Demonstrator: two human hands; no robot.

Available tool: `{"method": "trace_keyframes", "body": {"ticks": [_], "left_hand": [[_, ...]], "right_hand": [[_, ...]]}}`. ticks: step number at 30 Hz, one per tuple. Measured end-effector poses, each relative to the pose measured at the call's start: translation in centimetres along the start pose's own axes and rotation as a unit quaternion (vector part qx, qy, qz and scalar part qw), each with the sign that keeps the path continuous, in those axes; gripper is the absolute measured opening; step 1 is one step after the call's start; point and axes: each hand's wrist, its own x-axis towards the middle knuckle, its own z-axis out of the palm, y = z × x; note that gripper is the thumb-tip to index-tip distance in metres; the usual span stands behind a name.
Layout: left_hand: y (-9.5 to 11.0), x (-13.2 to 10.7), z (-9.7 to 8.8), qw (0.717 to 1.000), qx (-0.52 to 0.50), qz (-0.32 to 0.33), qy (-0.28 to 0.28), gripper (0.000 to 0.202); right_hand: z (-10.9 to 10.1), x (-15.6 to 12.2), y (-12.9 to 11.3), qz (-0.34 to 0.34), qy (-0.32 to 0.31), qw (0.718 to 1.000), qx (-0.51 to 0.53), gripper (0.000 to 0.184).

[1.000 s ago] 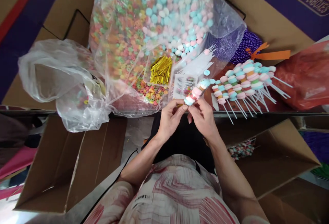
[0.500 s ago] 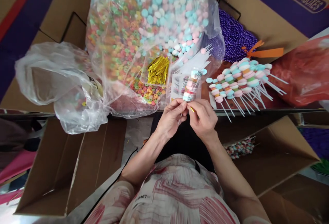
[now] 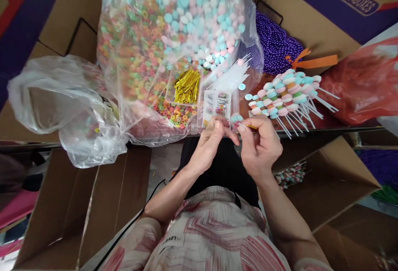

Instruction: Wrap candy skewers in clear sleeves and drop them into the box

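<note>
At the bench edge, my left hand [image 3: 209,140] and right hand [image 3: 259,144] pinch a pastel candy skewer [image 3: 236,118] between them, its long axis pointing away; right fingers clamp a gold twist tie [image 3: 251,127].

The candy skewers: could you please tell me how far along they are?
Done: a pile of finished candy skewers lies to the right. In hand: both the left hand and right hand pinch one skewer with a gold tie. Left: a large bag of loose candy and spare gold ties.
</note>
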Motion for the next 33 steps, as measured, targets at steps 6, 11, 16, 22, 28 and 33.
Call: {"method": "trace_keyframes", "body": {"ticks": [6,11,16,22,28,33], "left_hand": [[-1.8,0.1,0.6,0.998,0.054,-0.003,-0.026,0.045],[-2.4,0.3,1.6,0.968,0.222,0.094,-0.073,0.040],[-3.1,3.2,0.0,0.891,0.433,0.134,-0.003,0.015],[-4.0,7.8,-2.7,0.763,0.635,0.059,0.108,0.039],[-4.2,7.9,-2.8,0.774,0.608,0.086,0.155,0.017],[-3.7,7.6,-2.9,0.851,0.467,0.162,0.179,0.022]], "right_hand": [[-1.0,-2.8,-0.2,0.162,-0.003,0.981,0.107,0.015],[-3.2,-6.6,1.1,0.369,-0.052,0.910,0.182,0.026],[-7.4,-11.5,4.9,0.417,0.231,0.854,0.208,0.028],[-12.6,-14.8,9.9,0.499,0.309,0.796,0.149,0.022],[-7.4,-11.8,7.1,0.442,0.216,0.857,0.149,0.024],[-3.6,-9.4,4.3,0.362,0.062,0.926,0.085,0.019]]}}
